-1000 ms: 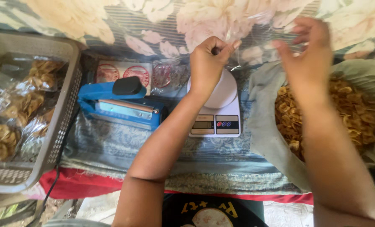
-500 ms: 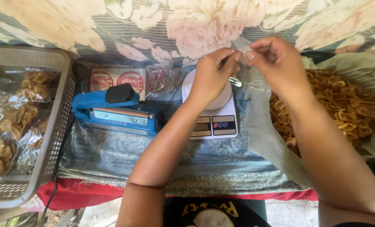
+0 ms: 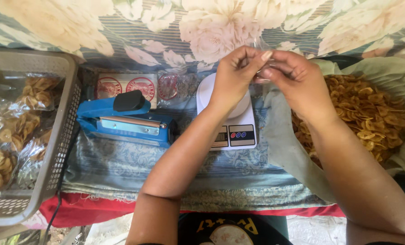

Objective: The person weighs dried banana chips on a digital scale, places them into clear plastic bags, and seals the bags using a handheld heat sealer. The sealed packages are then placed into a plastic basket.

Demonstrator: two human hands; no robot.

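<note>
two hands are being held together above the white kitchen scale [image 3: 232, 122], fingertips meeting. the left hand [image 3: 233, 77] and the right hand [image 3: 292, 77] are both pinched shut on a thin clear plastic bag [image 3: 260, 44], which is barely showing between the fingers; only a glint of film is being seen above the knuckles, so whether its mouth is being parted cannot be told. the bag is being kept high and centred, seemingly so that it hangs right over the scale's round platform.

the scale is being kept directly before the person on a patterned blue cloth [image 3: 134, 159], with its display turned toward them. a heap of golden fried chips [image 3: 370, 109] is lying just to the right, in a pale green cloth-lined container [image 3: 284, 145], within easy reach of the right hand. a blue heat sealer [image 3: 125, 120] is lying to the left of the scale, and beyond it a grey plastic basket [image 3: 61, 149] is holding filled clear packets of chips [image 3: 16, 131]. round red printed labels [image 3: 125, 86] are being kept flat behind the sealer, against a floral cloth backdrop [image 3: 202, 27].
</note>
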